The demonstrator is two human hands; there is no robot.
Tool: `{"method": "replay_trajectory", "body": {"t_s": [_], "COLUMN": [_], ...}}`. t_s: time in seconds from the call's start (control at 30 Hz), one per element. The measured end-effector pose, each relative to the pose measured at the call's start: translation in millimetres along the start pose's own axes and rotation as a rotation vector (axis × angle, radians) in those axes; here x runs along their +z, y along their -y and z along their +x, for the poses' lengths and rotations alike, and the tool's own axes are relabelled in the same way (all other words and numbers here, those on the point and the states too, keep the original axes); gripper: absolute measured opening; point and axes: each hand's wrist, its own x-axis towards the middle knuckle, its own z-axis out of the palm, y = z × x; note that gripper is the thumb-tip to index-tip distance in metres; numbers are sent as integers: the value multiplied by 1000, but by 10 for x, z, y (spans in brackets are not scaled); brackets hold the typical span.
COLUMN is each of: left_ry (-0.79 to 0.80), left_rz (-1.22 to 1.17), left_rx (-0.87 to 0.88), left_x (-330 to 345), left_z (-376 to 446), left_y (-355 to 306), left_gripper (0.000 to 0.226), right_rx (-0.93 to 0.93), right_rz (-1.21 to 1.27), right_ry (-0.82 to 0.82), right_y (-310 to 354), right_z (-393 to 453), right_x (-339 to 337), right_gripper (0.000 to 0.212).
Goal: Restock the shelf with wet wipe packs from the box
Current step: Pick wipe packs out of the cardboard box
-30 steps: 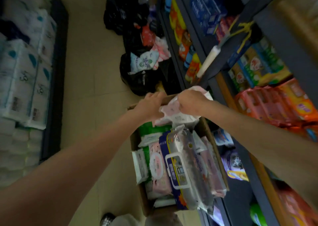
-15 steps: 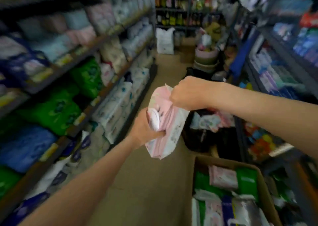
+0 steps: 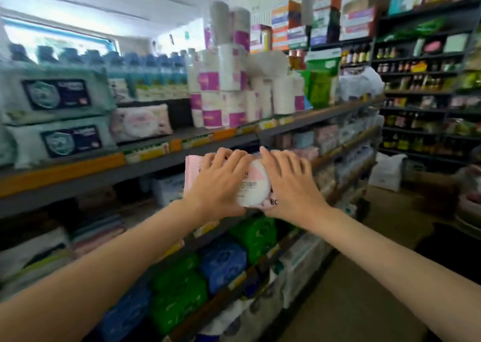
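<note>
Two hands hold one pink wet wipe pack [image 3: 240,183] at frame centre. Left hand [image 3: 220,185] grips its left part, fingers curled over the top edge; right hand [image 3: 290,183] grips the right part likewise. Pack sits in front of the shelf [image 3: 145,166] edge. At 10 o'clock: matching pink pack [image 3: 141,122] on shelf. At 12 o'clock: toilet rolls [image 3: 229,81].

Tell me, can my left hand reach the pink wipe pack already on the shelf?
Probably not yet: the left hand is gripping the pink pack together with the right hand; the shelved pink pack sits unobstructed up-left.
</note>
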Motion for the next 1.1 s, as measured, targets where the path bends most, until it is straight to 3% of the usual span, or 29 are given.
{"method": "replay_trajectory", "body": {"t_s": [0.2, 0.4, 0.57, 0.7, 0.8, 0.9, 1.0, 1.1], "left_ry": [-121, -190, -94, 19, 79, 285, 407, 430], "left_rz": [316, 542, 664, 677, 566, 451, 549, 574], "left_rx": [-208, -392, -349, -324, -258, -271, -289, -275], "left_x": [-746, -1287, -1393, -1095, -749, -441, -269, -174], "left_z": [-323, -600, -486, -236, 35, 264, 361, 400], "left_y": [1036, 1887, 2246, 2393, 2452, 2575, 2759, 2884], "left_gripper": [86, 87, 92, 93, 79, 67, 53, 30], "right_rx": [-342, -415, -431, -418, -434, -442, -435, -450], "right_rz": [10, 78, 175, 161, 206, 237, 311, 318], "right_ry": [-512, -706, -709, -638, -579, -531, -399, -245], "right_y": [642, 1093, 1265, 1054, 755, 527, 526, 660], "right_z": [1298, 2225, 2715, 2970, 3100, 3230, 3402, 3558], "right_x": [-387, -683, -541, -219, 106, 421, 642, 863], "right_gripper": [75, 73, 77, 83, 84, 83, 81, 82]}}
